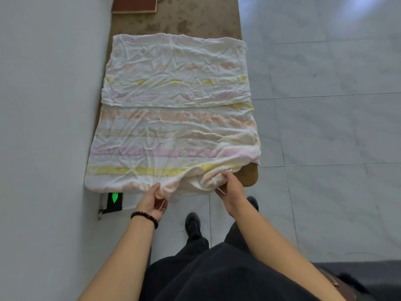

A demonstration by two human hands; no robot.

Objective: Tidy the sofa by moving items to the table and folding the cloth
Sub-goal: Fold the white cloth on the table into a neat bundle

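The striped cloth is lying spread along a narrow brown surface, its far part doubled over, a grey wall running beside it and pale floor tiles gleaming opposite. The left hand and right hand are each gripping bunched fabric at its near edge.

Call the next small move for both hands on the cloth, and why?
Likely lift the near hem and carry it forward onto the far half. The left hand and right hand both pinch the bunched near edge of the striped cloth, whose far end is already folded back, its edge lying across the middle.
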